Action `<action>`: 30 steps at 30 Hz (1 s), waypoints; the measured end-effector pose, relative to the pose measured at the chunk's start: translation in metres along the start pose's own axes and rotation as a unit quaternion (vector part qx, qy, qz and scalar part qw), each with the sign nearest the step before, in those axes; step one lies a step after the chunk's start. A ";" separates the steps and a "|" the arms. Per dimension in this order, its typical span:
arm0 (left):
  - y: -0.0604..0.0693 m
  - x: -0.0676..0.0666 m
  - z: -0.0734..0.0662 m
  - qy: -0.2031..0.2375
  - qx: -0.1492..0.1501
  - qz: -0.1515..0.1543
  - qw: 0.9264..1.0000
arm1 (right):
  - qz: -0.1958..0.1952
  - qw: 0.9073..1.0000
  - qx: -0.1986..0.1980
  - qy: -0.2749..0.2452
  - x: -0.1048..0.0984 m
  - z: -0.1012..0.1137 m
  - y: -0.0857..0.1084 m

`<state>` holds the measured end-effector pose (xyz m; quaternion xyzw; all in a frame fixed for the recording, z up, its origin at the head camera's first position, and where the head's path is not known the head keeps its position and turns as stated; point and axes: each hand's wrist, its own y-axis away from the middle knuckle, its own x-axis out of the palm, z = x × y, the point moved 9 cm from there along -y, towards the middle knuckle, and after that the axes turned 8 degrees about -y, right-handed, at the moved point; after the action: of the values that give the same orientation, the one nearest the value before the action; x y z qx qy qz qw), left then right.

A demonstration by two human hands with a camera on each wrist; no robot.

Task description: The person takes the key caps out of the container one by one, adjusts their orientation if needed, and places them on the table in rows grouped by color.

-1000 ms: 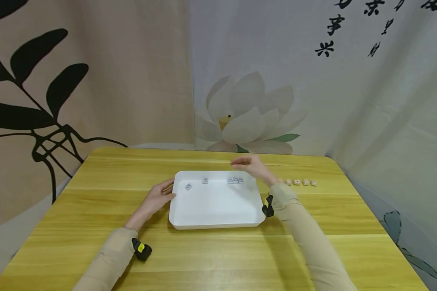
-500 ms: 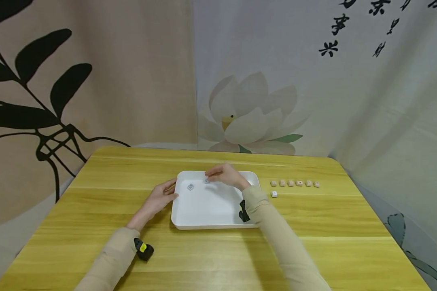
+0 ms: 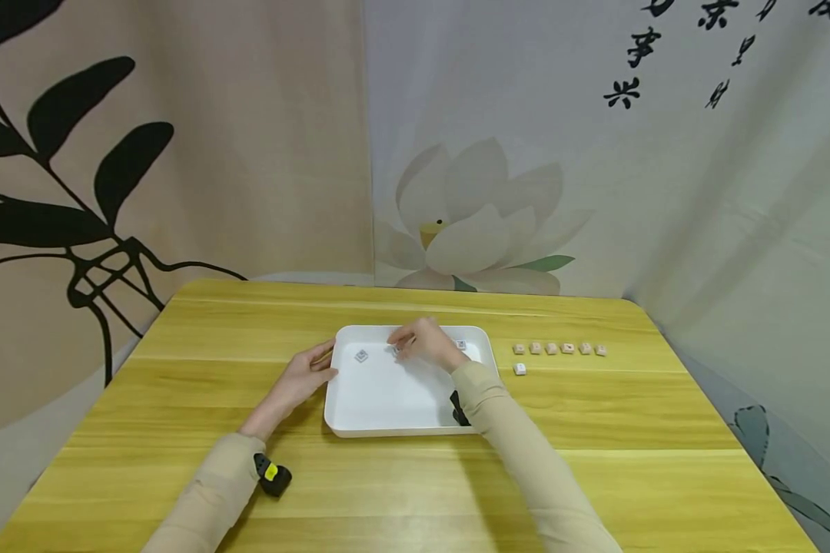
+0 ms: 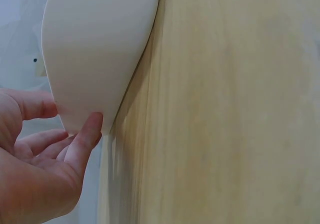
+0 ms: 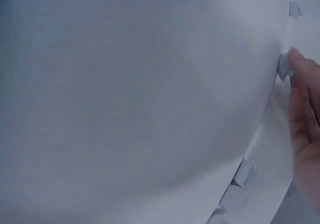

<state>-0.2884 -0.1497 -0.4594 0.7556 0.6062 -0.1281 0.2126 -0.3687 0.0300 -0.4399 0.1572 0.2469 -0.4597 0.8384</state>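
White rectangular tray with rounded corners (image 3: 387, 403) sits before me on the yellow wood-grained desk (image 3: 360, 499). My arms, in beige sleeves (image 3: 526, 461), reach towards it from both sides. My left hand (image 3: 304, 372) grips its left end, thumb on the outer wall and fingers at the rim. My right hand (image 3: 425, 342), well apart from the left, bends over the inside, thumb and finger pinching a small grey square block (image 5: 283, 65) near the far wall. Left of that lies a turned grey block (image 3: 362, 356); to the right, more grey blocks (image 5: 245, 174) line the wall, partly covered by my right hand. Beyond the tray's right side, six pale pinkish blocks (image 3: 551, 349) form a spaced row, with one white block (image 3: 520, 369) just in front of its left end.
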 end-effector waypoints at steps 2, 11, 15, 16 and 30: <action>0.000 0.000 0.000 -0.001 -0.001 0.000 1.000 | 0.010 1.000 -0.010 0.014 0.001 0.002 0.001; -0.001 0.001 0.000 0.003 -0.001 -0.002 1.000 | 0.041 0.994 -0.052 0.088 0.007 0.010 0.003; -0.001 0.001 0.000 0.004 -0.002 -0.002 1.000 | 0.037 0.993 -0.045 0.100 0.007 0.009 0.004; -0.001 0.001 0.000 0.004 -0.002 -0.002 1.000 | 0.036 0.993 -0.043 0.102 0.006 0.009 0.004; 0.000 0.001 0.000 -0.002 0.002 -0.003 1.000 | 0.037 0.997 -0.053 0.051 -0.008 -0.006 0.006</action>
<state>-0.2885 -0.1489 -0.4600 0.7541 0.6076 -0.1309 0.2121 -0.3686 0.0413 -0.4401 0.1449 0.3076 -0.4060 0.8483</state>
